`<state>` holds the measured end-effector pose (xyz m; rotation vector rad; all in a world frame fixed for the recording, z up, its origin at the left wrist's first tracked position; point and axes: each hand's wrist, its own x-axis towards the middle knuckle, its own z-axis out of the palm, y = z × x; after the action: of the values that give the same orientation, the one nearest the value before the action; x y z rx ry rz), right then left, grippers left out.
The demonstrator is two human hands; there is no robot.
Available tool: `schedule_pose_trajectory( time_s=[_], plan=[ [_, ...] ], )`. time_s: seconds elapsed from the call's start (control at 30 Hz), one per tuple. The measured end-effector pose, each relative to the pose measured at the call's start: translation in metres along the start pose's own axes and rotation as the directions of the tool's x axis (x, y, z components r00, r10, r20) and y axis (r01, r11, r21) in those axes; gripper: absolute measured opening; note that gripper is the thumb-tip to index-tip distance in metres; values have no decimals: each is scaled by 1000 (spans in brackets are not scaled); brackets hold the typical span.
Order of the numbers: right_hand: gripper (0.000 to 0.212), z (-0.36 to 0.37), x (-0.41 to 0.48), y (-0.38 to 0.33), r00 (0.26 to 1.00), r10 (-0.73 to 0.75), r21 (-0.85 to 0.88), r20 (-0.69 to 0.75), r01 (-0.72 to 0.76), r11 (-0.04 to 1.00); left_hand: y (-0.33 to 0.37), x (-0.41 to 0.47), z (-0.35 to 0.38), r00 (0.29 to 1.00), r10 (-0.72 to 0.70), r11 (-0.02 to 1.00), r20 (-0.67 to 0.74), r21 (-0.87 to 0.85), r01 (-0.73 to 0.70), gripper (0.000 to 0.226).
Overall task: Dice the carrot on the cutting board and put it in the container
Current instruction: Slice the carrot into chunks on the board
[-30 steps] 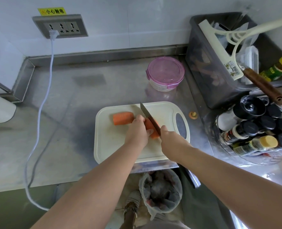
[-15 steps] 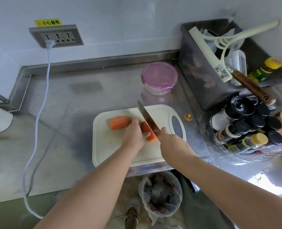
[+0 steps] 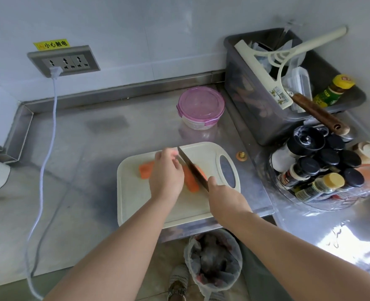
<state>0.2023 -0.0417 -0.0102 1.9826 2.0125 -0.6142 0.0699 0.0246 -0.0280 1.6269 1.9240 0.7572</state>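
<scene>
A white cutting board (image 3: 136, 203) lies at the steel counter's front edge. Two orange carrot pieces are on it: a short one (image 3: 145, 170) at the left and a longer one (image 3: 192, 183) in the middle. My right hand (image 3: 224, 197) grips the handle of a knife (image 3: 190, 166), whose blade lies lengthwise along the longer piece. My left hand (image 3: 165, 173) hovers between the two pieces, its blurred fingers stretched to the blade's tip and holding nothing. The round container (image 3: 201, 106) with a pink lid stands shut behind the board.
A grey bin (image 3: 251, 109) with a squeegee and bottles stands at the right. In front of it is a rack of spice bottles (image 3: 323, 170). A lined trash can (image 3: 214, 259) sits below the counter edge. A white cable (image 3: 47, 148) runs from the wall socket down the left.
My left hand has let go of the longer carrot piece and moved away toward the knife's tip. The blade has come down along that piece.
</scene>
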Motion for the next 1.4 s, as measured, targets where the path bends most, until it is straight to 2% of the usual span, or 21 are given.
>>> schedule_pose_trajectory(
  time_s=[0.03, 0.07, 0.1, 0.13, 0.17, 0.23, 0.33, 0.47, 0.6, 0.67, 0.73, 0.8, 0.87, 0.9, 0.97, 1.03, 1.1, 1.2, 1.3, 1.4],
  plan=[
    [51, 3, 0, 0, 1000, -13, -15, 4, 13, 1000, 8, 5, -6, 992, 126, 992, -25, 6, -126, 29],
    [52, 4, 1, 1, 1000, -17, -25, 2, 17, 1000, 17, 11, -10, 966, 257, 965, 24, 53, -258, 31],
    [51, 5, 2, 1, 1000, -9, -22, -6, 9, 1000, 27, 17, -12, 922, 353, 918, 157, 131, -374, 32],
    [49, 5, 3, 2, 1000, -1, -14, -13, 0, 1000, 37, 22, -12, 859, 375, 856, 349, 226, -466, 32],
    [48, 4, 4, 2, 1000, 4, -9, -19, -5, 1000, 46, 27, -10, 785, 322, 782, 529, 319, -535, 34],
    [46, 2, 4, 2, 1000, 19, 2, -20, -19, 1000, 58, 32, -3, 675, 166, 644, 719, 439, -627, 37],
    [47, 1, 3, 4, 999, 33, 5, -30, -33, 999, 66, 34, 4, 624, 107, 549, 774, 477, -686, 36],
    [48, 0, -2, 9, 999, 4, -59, -32, -6, 998, 70, 35, 1, 590, 92, 525, 802, 464, -713, 38],
    [47, -3, -11, 16, 999, 4, -103, -35, -7, 995, 69, 35, -1, 593, 92, 547, 800, 457, -702, 37],
    [43, -5, -15, 19, 999, 8, -117, -53, -15, 993, 71, 38, -3, 625, 162, 652, 764, 393, -649, 41],
    [42, -7, -16, 21, 997, -1, -140, -83, -11, 990, 74, 44, -10, 735, 269, 817, 622, 258, -517, 39],
    [39, -8, -13, 24, 993, 7, -115, -114, -20, 993, 73, 47, -19, 874, 296, 921, 384, 129, -369, 35],
    [29, -10, -10, 28, 991, 55, -16, -125, -57, 998, 63, 41, -25, 964, 191, 976, 185, 68, -206, 31],
    [25, -12, -9, 29, 990, 87, 52, -113, -81, 995, 56, 36, -25, 982, 118, 987, 149, 88, -132, 29],
    [25, -13, -10, 32, 989, 123, 127, -88, -111, 986, 41, 24, -20, 972, -43, 974, 231, 227, -11, 27],
    [25, -10, -12, 34, 990, 123, 127, -65, -114, 985, 30, 10, -9, 908, -208, 935, 363, 347, 76, 33],
    [25, -6, -15, 32, 992, 120, 133, -38, -114, 985, 25, -2, 3, 863, -279, 931, 420, 340, 135, 48],
    [25, 2, -21, 26, 995, 99, 183, -2, -97, 978, 23, -14, 19, 878, -268, 937, 396, 320, 142, 66],
    [23, 7, -24, 23, 997, 66, 259, 28, -71, 963, 20, -18, 27, 905, -210, 933, 369, 353, 72, 67],
    [22, 6, -26, 28, 998, 61, 260, 29, -67, 963, 13, -18, 27, 916, -159, 915, 367, 404, -3, 68]
  ],
)
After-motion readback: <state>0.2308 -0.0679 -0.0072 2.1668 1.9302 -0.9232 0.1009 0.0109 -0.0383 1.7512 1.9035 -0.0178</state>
